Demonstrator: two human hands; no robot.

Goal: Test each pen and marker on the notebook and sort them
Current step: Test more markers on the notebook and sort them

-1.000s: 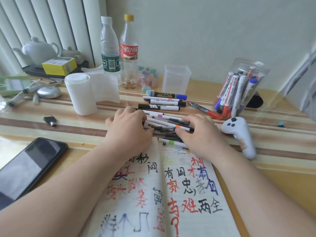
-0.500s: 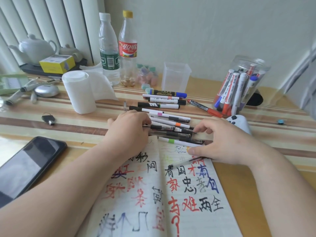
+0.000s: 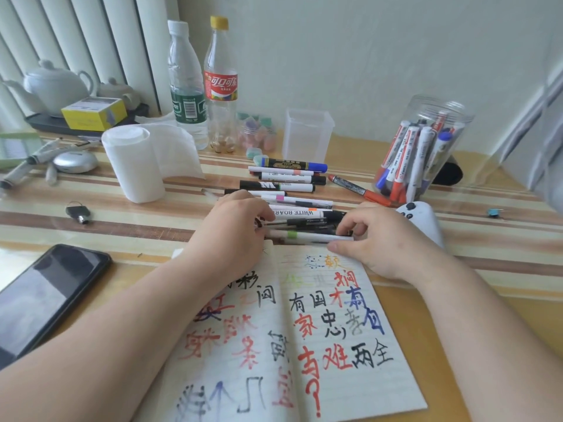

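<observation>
An open notebook [image 3: 304, 339] full of coloured writing lies in front of me. Just beyond its top edge sits a pile of pens and markers [image 3: 304, 222], lying crosswise. My left hand [image 3: 234, 233] grips the pile's left ends and my right hand [image 3: 377, 239] pinches its right ends, thumb under a white green-banded marker [image 3: 307, 236]. Further back lies a row of several markers [image 3: 286, 178], with a red marker [image 3: 359, 190] angled beside it. A clear jar [image 3: 426, 141] at the right holds several whiteboard markers. An empty clear tub [image 3: 307, 132] stands behind the row.
A black phone [image 3: 45, 300] lies at the left, with a key fob [image 3: 77, 213] and a tissue roll [image 3: 134, 166] beyond it. Two bottles [image 3: 201, 86], a teapot [image 3: 54, 86] and a yellow box [image 3: 94, 112] stand at the back. A white controller [image 3: 425, 222] lies behind my right hand.
My right hand swung out to the right and has come back onto the right ends of the pens. The pile between my hands is drawn tighter together. My left hand stayed on it.
</observation>
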